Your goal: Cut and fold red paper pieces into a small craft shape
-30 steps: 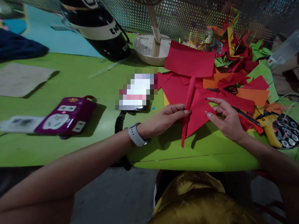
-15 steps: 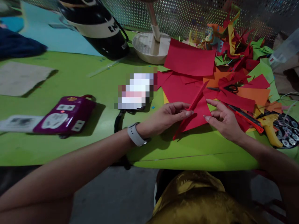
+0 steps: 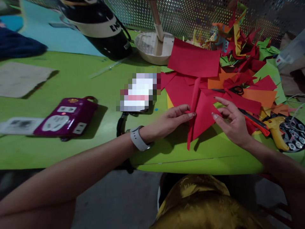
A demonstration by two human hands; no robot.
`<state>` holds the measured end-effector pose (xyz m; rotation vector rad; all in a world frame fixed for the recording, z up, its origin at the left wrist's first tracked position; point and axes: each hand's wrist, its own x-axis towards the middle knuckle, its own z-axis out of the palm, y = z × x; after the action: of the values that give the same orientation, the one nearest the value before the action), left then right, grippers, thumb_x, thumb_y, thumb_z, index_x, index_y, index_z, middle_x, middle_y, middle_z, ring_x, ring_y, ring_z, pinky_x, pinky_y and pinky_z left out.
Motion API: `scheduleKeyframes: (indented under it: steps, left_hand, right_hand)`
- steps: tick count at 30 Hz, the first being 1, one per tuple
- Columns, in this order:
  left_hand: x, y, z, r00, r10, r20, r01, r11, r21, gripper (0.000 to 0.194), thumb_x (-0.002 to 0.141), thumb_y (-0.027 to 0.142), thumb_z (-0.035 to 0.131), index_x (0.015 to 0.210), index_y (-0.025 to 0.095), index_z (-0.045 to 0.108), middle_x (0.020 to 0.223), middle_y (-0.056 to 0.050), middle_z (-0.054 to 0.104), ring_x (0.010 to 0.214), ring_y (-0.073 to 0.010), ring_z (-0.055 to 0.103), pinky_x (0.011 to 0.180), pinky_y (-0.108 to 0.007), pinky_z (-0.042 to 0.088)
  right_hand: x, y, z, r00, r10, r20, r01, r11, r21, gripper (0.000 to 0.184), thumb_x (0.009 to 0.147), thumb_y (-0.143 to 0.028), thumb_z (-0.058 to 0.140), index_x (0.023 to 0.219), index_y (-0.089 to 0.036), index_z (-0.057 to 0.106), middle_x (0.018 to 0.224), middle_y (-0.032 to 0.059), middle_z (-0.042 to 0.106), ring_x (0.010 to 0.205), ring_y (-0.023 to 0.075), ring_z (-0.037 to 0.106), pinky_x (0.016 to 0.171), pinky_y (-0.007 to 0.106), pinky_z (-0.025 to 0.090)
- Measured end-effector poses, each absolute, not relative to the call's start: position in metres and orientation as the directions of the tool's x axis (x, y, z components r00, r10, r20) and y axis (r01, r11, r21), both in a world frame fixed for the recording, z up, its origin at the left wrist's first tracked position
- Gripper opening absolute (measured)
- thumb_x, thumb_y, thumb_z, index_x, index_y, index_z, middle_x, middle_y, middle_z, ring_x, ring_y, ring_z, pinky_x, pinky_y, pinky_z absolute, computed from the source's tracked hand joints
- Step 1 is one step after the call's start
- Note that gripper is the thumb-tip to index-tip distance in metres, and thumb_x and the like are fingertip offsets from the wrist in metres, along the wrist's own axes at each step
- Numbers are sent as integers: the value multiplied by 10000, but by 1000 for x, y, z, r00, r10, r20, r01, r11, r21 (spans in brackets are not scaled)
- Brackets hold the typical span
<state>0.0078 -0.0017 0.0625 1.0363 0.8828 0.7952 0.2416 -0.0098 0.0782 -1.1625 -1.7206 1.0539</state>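
Note:
My left hand [image 3: 175, 117], with a grey watch band on its wrist, pinches a piece of red paper [image 3: 202, 111] between thumb and fingers. One side of the paper is rolled or folded into a narrow strip, which stands nearly upright by the thumb. The rest spreads to the right as a flat triangle. By its right corner is my right hand [image 3: 230, 119], thumb and index finger apart; whether the thumb tip touches the corner I cannot tell. Behind the held paper lie red sheets [image 3: 194, 58] and black-handled scissors [image 3: 235, 90].
A lit phone [image 3: 140, 90] lies left of the papers. Farther left is a purple power socket box [image 3: 66, 116]. A dark flask [image 3: 97, 31] and a round shallow dish [image 3: 147, 55] stand behind. Orange cutter [image 3: 257, 122], yellow glue gun [image 3: 276, 130] and folded paper pieces [image 3: 234, 41] occupy the right.
The red paper has turned in my left hand, its rolled strip swinging from slanted to nearly upright. My right hand has shifted slightly right, its fingers a little wider apart.

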Motion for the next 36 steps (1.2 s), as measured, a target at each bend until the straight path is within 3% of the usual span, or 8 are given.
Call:
scheduleKeyframes:
  steps: [4,7,13,19,27,31,36]
  left_hand:
    - [7,-3,65,546,780,-305,-90,416,905,378,718,452,950,795,175,704,803,2,759,761,-146,728,817,-304,635]
    - [5,-3,66,585,729,-355,-72,482,873,377,721,465,951,830,163,753,808,-19,773,744,-152,736,830,-329,644]
    - [5,-2,65,552,778,-300,-173,460,871,399,692,456,977,771,169,712,791,5,752,762,-129,711,790,-264,614]
    - [3,5,62,359,906,-224,-308,341,888,536,676,379,996,1112,229,722,905,18,761,859,-128,709,770,-198,567]
    - [-1,5,64,340,925,-172,-209,252,945,443,831,370,878,1217,254,694,859,34,700,767,-112,648,679,-185,521]
    - [-1,6,66,296,939,-174,-142,223,964,360,856,379,842,1168,235,735,983,-2,751,889,-140,689,778,-213,553]
    - [-3,8,71,333,924,-186,-126,239,963,490,831,375,863,1278,240,714,983,-19,781,924,-161,720,806,-233,577]
  right_hand:
    - [241,-10,83,-222,947,231,264,286,-921,431,921,-312,667,1341,-249,595,850,-24,722,724,131,645,718,318,555]
    - [241,-12,83,-200,947,250,258,297,-919,403,921,-310,675,1314,-250,610,827,-22,728,716,135,646,712,317,557]
    - [241,-11,84,-170,960,222,255,260,-931,378,907,-314,682,1275,-243,632,840,-11,737,729,140,653,719,321,558]
    - [244,-10,80,-264,953,150,219,211,-953,417,896,-309,692,1308,-274,643,760,-43,676,708,136,640,687,304,550]
    - [244,-14,77,-388,904,180,228,283,-931,212,889,-262,685,1071,-259,794,880,7,754,758,125,672,677,269,575]
    - [244,-15,78,-404,895,189,245,305,-920,193,898,-244,682,1047,-234,804,881,19,786,758,132,708,686,268,605]
    - [243,-14,77,-387,903,188,268,305,-914,196,898,-270,692,1054,-233,805,908,28,802,782,145,731,692,275,624]
